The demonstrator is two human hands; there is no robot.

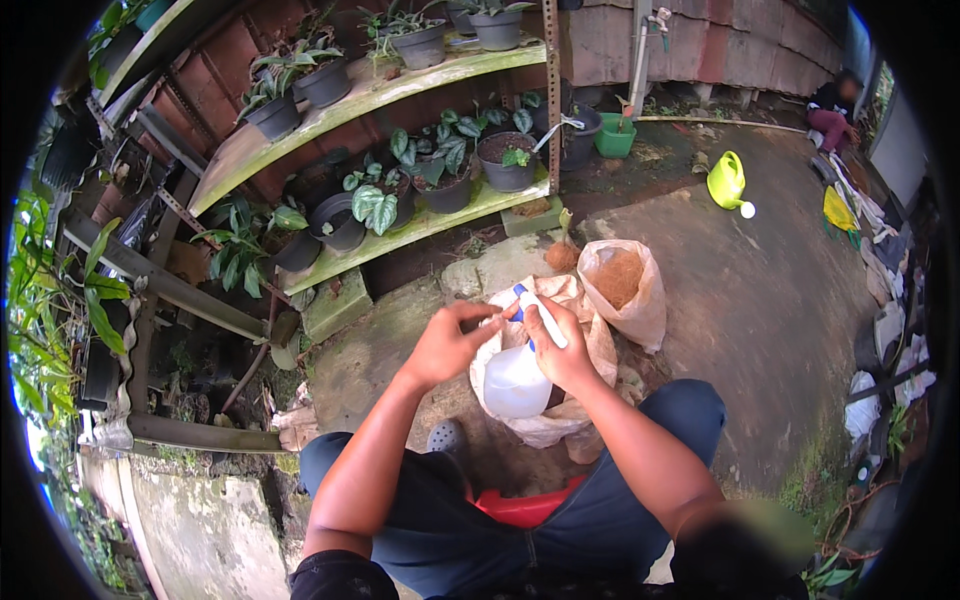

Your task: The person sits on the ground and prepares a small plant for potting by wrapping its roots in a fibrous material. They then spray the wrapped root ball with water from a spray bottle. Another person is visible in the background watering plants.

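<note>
A spray bottle with a translucent white body and a white and blue trigger head is held up in front of me. My right hand is wrapped round its head and neck. The fingers of my left hand are bent together, their tips at the blue nozzle on the far end of the head. Beneath the bottle stands an open whitish sack, its rim rolled outward; the bottle hides much of its inside. Just beyond, to the right, is a second sack filled with brown fibrous material.
Potted plants line a mossy shelf at the far left. A sprouting coconut sits behind the sacks. Farther right are a yellow-green watering can, a green pot and a seated person. A red stool shows between my legs.
</note>
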